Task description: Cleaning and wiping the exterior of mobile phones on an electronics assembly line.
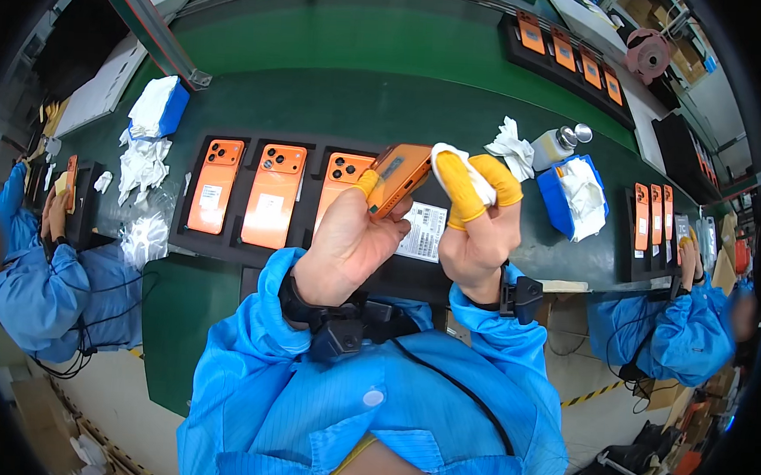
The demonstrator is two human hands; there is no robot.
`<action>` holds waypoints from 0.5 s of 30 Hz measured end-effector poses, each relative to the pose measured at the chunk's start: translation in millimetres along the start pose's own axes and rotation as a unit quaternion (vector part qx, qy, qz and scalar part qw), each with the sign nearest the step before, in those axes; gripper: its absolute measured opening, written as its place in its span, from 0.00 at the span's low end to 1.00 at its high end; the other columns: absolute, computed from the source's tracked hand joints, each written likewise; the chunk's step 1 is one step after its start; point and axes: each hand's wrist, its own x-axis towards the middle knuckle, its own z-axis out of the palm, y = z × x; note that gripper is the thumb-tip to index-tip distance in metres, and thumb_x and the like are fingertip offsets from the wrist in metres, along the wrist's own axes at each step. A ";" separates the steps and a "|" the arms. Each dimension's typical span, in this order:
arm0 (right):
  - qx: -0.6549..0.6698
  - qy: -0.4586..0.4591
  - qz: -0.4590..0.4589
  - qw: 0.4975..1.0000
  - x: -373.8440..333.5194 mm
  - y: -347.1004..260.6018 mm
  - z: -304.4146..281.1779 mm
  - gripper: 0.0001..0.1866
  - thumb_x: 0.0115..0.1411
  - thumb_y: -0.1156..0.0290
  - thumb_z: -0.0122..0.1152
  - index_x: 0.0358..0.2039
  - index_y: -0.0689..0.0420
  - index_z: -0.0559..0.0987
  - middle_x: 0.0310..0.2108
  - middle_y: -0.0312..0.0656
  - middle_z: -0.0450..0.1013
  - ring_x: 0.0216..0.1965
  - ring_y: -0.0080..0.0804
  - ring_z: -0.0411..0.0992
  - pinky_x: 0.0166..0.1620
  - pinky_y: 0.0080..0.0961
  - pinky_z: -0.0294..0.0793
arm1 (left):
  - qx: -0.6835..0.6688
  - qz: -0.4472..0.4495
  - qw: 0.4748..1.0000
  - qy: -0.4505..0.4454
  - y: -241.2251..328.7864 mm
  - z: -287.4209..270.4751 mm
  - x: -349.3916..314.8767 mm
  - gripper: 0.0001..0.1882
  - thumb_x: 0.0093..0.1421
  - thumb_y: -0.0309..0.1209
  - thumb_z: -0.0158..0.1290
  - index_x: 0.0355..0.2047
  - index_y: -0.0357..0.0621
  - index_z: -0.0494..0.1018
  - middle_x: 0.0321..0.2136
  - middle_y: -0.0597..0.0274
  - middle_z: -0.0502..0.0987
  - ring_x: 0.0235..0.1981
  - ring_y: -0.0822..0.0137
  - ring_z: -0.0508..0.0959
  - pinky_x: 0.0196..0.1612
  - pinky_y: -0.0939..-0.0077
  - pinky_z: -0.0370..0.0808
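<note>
My left hand [346, 244] is closed round the edges of an orange phone [401, 177], tilted up above a black foam tray [313, 182]. Yellow finger cots cover some fingertips of both hands. My right hand [483, 247], just right of the phone, grips a folded white cloth [446, 161] wrapped over its fingers; a gap shows between cloth and phone. Three orange phones lie in the tray to the left: one phone [215, 186], another phone [273, 196], and a third phone [341, 173] partly behind my left hand. A white printed label [424, 231] shows below the held phone.
Right of my hands are crumpled wipes [512, 150], a pump bottle [553, 148] and a blue box of wipes [563, 211]. Another blue box [172, 109] stands left. A tray of several phones [562, 53] sits at the back right. Co-workers sit on both sides.
</note>
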 end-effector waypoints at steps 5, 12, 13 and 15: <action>0.043 -0.086 -0.063 0.993 -17.9 -19.3 4.6 0.28 0.30 0.82 0.57 0.40 0.65 0.80 0.38 0.54 0.74 0.34 0.47 0.76 0.35 0.32 0.78 | 0.091 0.177 0.975 0.099 -12.9 13.5 -1.3 0.13 0.68 0.32 0.36 0.49 0.41 0.64 0.40 0.59 0.72 0.41 0.66 0.75 0.43 0.71 0.73; 0.046 -0.096 -0.108 0.988 -47.2 -22.5 1.8 0.28 0.28 0.76 0.58 0.37 0.67 0.80 0.32 0.55 0.75 0.23 0.41 0.73 0.23 0.28 0.73 | 0.205 0.356 0.908 0.082 -14.1 17.3 -14.6 0.15 0.70 0.35 0.35 0.51 0.39 0.60 0.41 0.59 0.72 0.39 0.70 0.76 0.42 0.74 0.76; 0.051 -0.087 -0.113 0.988 -49.2 -21.5 2.6 0.27 0.29 0.76 0.58 0.37 0.67 0.80 0.32 0.54 0.75 0.24 0.41 0.74 0.24 0.28 0.73 | 0.222 0.370 0.898 0.087 -14.9 15.0 -13.7 0.16 0.70 0.36 0.37 0.51 0.39 0.61 0.41 0.59 0.73 0.39 0.69 0.77 0.41 0.74 0.77; 0.056 -0.076 -0.121 0.988 -50.1 -19.8 2.8 0.27 0.29 0.76 0.58 0.37 0.67 0.80 0.32 0.54 0.75 0.24 0.41 0.74 0.25 0.27 0.73 | 0.239 0.385 0.887 0.090 -15.1 12.8 -12.0 0.16 0.69 0.38 0.38 0.50 0.40 0.63 0.42 0.59 0.74 0.38 0.68 0.78 0.40 0.73 0.77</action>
